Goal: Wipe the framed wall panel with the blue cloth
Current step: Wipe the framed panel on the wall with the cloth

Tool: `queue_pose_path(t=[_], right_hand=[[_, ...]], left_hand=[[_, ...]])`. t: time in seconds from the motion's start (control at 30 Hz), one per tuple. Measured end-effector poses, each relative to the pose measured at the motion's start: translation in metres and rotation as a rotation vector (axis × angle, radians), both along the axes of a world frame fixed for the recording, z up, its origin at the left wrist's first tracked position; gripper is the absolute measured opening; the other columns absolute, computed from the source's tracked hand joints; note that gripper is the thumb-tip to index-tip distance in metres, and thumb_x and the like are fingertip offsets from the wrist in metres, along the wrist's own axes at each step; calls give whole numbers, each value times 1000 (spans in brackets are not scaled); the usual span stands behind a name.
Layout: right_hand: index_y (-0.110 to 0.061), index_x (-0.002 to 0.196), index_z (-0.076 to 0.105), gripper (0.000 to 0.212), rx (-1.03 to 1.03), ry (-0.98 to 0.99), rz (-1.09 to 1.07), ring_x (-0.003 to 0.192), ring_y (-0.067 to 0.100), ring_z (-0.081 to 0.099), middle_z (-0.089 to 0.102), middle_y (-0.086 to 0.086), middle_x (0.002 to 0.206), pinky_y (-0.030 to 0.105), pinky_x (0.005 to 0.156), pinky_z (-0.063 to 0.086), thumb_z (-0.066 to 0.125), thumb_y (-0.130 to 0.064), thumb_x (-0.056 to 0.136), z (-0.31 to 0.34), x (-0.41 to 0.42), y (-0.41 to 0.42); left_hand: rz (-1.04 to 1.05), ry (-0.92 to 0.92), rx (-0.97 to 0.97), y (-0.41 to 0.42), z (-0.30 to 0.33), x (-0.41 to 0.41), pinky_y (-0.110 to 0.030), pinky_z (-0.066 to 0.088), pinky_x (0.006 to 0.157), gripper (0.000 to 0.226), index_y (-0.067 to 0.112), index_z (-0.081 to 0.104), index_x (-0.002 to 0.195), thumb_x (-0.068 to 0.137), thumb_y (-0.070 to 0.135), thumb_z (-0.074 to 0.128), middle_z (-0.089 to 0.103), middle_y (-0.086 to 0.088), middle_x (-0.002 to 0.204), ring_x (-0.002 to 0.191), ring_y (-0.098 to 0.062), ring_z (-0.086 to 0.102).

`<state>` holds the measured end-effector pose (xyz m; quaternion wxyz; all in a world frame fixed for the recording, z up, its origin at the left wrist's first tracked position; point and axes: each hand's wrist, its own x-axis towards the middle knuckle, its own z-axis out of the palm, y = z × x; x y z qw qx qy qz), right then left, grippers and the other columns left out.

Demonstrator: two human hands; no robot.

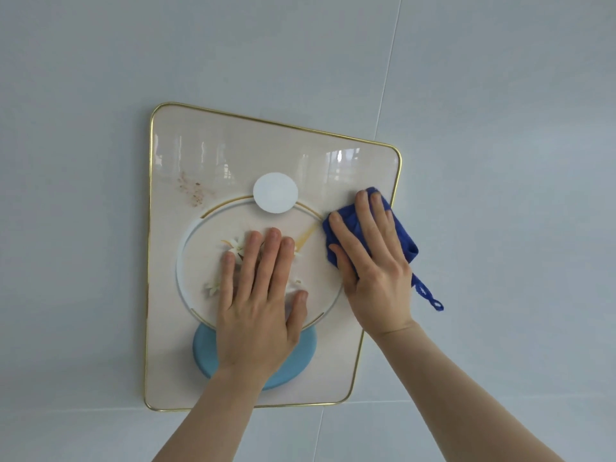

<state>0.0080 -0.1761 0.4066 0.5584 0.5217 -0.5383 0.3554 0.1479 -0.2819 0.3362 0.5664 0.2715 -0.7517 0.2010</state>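
Note:
A cream wall panel (206, 155) with a thin gold frame hangs on the tiled wall. It bears a white disc, a ringed circle with white flowers and a light blue disc at the bottom. My left hand (258, 301) lies flat on the panel's middle, fingers spread, holding nothing. My right hand (370, 261) presses a folded blue cloth (405, 240) against the panel's right side, close to the gold edge. The cloth's hanging loop (430, 296) dangles past the frame. A brownish speckled stain (191, 190) marks the panel's upper left.
Pale grey-blue wall tiles (500, 161) surround the panel, with thin grout lines running up at the right and across below the frame.

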Motion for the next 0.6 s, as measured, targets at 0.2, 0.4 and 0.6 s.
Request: queue_pose_path(t=[0.2,0.4,0.6], right_hand=[[-11,136,67,45,86,6,-55,148,42,42,51,23,154,59,114,47,68,7,95,-26,-2,21],[-13,129,69,52,324,3,-219,146,35,48,53,16,155,44,103,59,60,16,86,-69,-1,63],[-25,104,71,50,436,-320,-258,92,21,73,65,2,136,28,44,49,80,11,70,-71,25,100]], left_hand=[[-14,-12,56,12,5,5,-55,19,128,69,14,21,163,102,38,43,18,-6,172,160,-27,14],[-39,-96,111,23,15,23,-54,22,127,63,14,24,162,105,39,30,18,-5,172,161,-26,13],[-156,-128,217,35,28,39,-50,23,128,62,15,32,159,103,41,34,24,-3,171,160,-23,16]])
